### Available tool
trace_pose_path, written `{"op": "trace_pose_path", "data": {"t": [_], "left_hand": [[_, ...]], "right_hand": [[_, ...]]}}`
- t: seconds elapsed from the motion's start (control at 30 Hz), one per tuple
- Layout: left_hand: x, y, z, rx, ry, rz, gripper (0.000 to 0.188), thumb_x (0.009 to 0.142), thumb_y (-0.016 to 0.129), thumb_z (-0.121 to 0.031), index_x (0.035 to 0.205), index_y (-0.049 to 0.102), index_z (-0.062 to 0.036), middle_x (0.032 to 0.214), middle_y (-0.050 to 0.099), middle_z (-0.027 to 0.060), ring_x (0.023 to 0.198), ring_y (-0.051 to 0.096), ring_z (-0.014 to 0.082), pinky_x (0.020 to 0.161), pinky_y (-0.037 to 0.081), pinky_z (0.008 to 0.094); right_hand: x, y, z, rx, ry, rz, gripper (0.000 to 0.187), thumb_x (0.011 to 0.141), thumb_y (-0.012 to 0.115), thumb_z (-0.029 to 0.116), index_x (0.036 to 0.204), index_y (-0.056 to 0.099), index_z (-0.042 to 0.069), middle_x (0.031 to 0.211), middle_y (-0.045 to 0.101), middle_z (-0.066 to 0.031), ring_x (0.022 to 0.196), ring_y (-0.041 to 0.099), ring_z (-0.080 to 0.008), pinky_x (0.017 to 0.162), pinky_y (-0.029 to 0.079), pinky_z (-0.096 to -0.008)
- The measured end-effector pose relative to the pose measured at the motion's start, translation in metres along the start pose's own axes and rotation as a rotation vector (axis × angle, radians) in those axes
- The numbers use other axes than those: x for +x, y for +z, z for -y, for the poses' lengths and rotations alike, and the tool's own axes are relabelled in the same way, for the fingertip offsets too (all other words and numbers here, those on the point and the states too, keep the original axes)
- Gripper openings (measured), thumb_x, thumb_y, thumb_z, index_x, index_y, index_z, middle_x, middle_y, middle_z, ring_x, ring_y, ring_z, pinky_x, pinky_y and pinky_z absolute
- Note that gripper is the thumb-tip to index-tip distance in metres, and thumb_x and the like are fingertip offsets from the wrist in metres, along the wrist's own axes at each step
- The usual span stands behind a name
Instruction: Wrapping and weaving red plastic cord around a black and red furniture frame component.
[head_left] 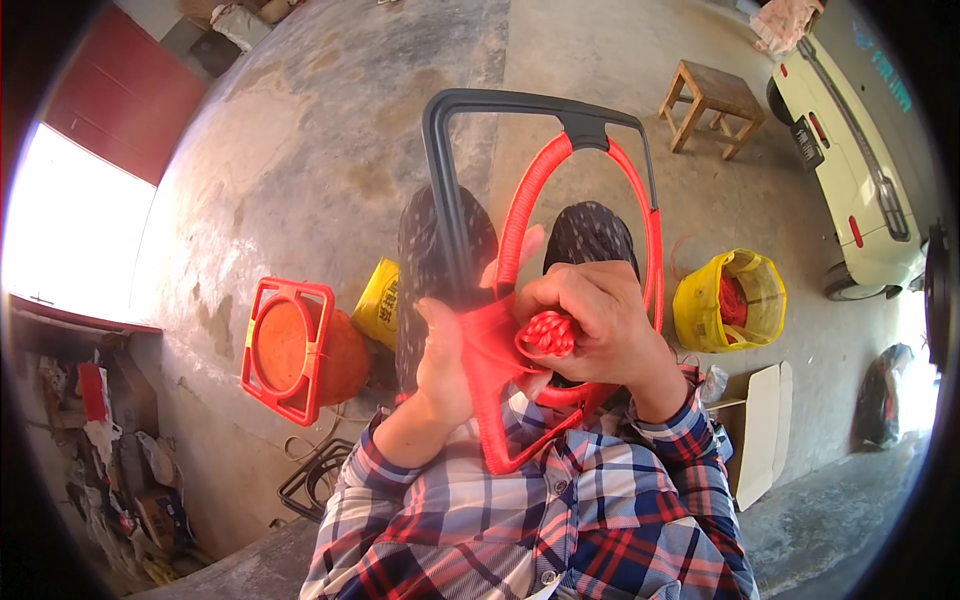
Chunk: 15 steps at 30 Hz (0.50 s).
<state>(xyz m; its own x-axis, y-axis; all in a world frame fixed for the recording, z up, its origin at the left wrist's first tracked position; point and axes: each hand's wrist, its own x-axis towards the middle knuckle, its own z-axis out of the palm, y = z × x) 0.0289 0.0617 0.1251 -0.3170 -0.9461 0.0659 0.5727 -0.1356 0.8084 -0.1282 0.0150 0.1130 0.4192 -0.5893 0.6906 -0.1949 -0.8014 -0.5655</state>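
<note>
a mottled concrete floor (350,150) spread beneath and beyond the fingers, and a pale, glossy van (835,150) stood well to their right. ahead and rightward of them was a wooden stool (722,90) with a flat, square top. nearer, also on the right, sat a round yellow bucket (700,312). the frame (514,218), a smooth dark rectangle joined to a ring bound in ridged red cord, was right at the fingers. the left fingers (533,241) were spread behind the ring, thumb well apart; contact could not be told. the right fingers (570,285) were curled firmly round a looped red cord bundle (549,335).
</note>
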Motion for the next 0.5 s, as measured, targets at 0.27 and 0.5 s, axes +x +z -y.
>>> {"op": "trace_pose_path", "data": {"t": [0.27, 0.5], "left_hand": [[0.0014, -0.0046, 0.0053, -0.008, 0.006, 0.027, 0.098, 0.088, 0.026, -0.075, 0.15, 0.015, 0.0, 0.155, 0.02, 0.0185, 0.133, 0.041, 0.0312, 0.103, 0.042, 0.0442], [0.0028, -0.003, 0.0063, 0.005, 0.016, 0.015, 0.097, 0.088, 0.026, -0.075, 0.15, 0.014, -0.0007, 0.155, 0.02, 0.0183, 0.134, 0.04, 0.0314, 0.105, 0.041, 0.0444]], "right_hand": [[-0.0065, 0.001, 0.0008, 0.004, 0.034, -0.026, 0.032, 0.06, 0.08, 0.015, 0.085, 0.062, 0.01, 0.07, 0.061, -0.0037, 0.059, 0.062, -0.0239, 0.05, 0.046, -0.0324], [-0.0075, -0.0029, -0.0001, 0.015, 0.067, -0.016, 0.03, 0.061, 0.079, 0.014, 0.086, 0.064, 0.01, 0.072, 0.063, -0.0042, 0.06, 0.063, -0.0248, 0.052, 0.047, -0.0332]]}}
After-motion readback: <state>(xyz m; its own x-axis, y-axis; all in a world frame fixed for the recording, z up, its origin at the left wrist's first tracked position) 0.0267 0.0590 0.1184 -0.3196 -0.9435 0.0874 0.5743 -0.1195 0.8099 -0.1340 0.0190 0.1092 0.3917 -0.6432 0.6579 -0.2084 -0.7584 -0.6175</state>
